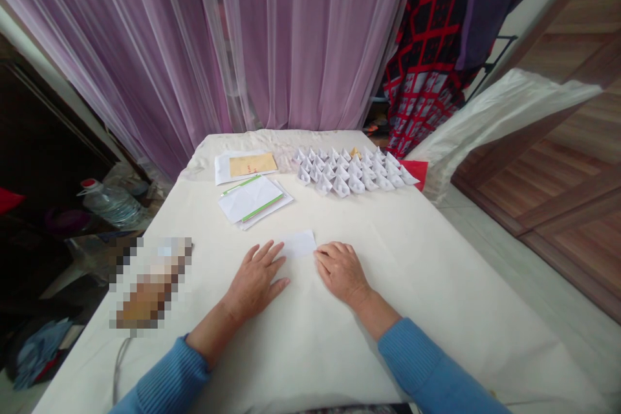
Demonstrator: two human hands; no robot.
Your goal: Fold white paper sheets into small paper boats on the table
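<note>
A small white sheet of paper (299, 244) lies flat on the table between my hands. My left hand (257, 275) rests at its left edge, palm down, with the fingers spread and the fingertips touching the paper. At the right edge, my right hand (342, 272) has its fingers curled together, thumb and forefinger pinching the paper's corner. Beyond the sheet, to the right, stand several folded white paper boats (341, 186) in close rows, with one yellowish folded piece (356, 152) at the back.
A stack of white paper with green strips (255, 199) lies ahead on the left, and a brown envelope (252, 164) lies behind it. A pixelated object (152, 284) with a cable sits near the left edge. Something red (416, 172) pokes out beside the boats. Purple curtains (301, 39) hang behind the table.
</note>
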